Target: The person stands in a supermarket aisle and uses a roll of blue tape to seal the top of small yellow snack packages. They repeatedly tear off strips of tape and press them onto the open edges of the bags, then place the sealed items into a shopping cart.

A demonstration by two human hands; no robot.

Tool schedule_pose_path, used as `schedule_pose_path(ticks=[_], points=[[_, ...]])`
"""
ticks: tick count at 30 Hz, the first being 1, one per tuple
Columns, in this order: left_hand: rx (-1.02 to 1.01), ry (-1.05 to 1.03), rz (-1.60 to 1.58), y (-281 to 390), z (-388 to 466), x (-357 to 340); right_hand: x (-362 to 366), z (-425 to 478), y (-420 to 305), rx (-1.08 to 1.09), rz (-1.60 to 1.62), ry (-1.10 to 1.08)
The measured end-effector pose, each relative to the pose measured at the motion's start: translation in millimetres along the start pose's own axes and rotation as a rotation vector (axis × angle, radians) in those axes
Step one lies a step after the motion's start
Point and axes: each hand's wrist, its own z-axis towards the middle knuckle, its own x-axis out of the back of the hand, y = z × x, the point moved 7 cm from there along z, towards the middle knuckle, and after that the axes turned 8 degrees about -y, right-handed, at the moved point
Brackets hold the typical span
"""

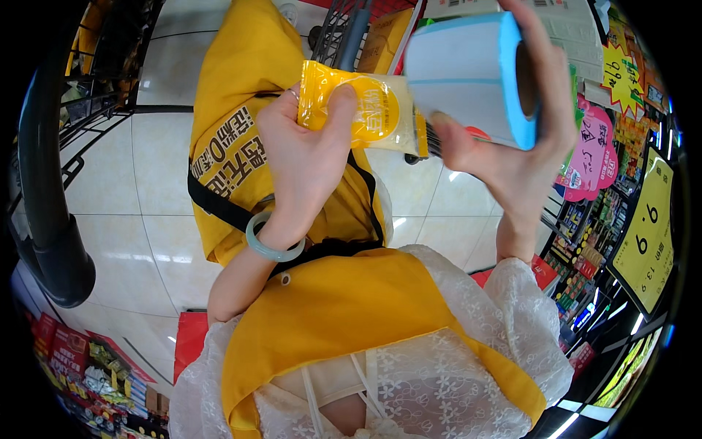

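Observation:
My left hand [312,137], with a pale green bangle [263,247] at its wrist, pinches the left end of a yellow snack packet [364,110] between thumb and fingers. The packet has a clear part at its right end, close to my right thumb. A large roll of white labels [460,77] with light blue edges is held in my right hand [510,142], whose fingers run along the roll's right side by its hollow core. Whether my right thumb touches the packet, I cannot tell. Both hands are above a yellow apron [241,126] with printed writing.
A wire shopping cart with a dark handle [49,164] is at the left. Another cart handle [354,41] and a yellow-brown carton [384,41] are at the top. Stocked shelves with a pink price sign [592,151] and a yellow price sign [650,230] line the right. Pale floor tiles [164,236] lie below.

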Motion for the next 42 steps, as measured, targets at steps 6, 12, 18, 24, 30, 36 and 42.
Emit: schedule_pose_path(ticks=[6, 12, 18, 24, 30, 36, 42], points=[[-0.045, 0.008, 0.085, 5.9, 4.3, 0.9, -30.5, -3.7, 43.2, 0.028, 0.046, -0.188], [-0.087, 0.015, 0.104, 0.8, 6.5, 5.0, -22.6, -2.1, 30.5, -0.015, 0.093, -0.267], [-0.16, -0.005, 0.238, 4.8, 7.4, 8.0, -1.8, 7.0, 18.3, 0.107, 0.082, -0.071], [-0.187, 0.001, 0.323, 8.0, 6.4, 9.8, -16.0, 7.5, 21.5, -0.013, 0.08, -0.27], [-0.21, 0.0, 0.437, 9.4, 8.4, 11.5, -24.0, 5.5, 12.5, 0.01, 0.052, -0.295], [-0.236, 0.006, 0.478, 6.3, 7.7, 2.0, -7.2, 5.1, 11.0, 0.1, 0.059, -0.159], [-0.223, 0.074, 0.483, 8.5, 6.4, 3.5, -26.8, -1.2, 25.0, 0.01, 0.101, -0.241]])
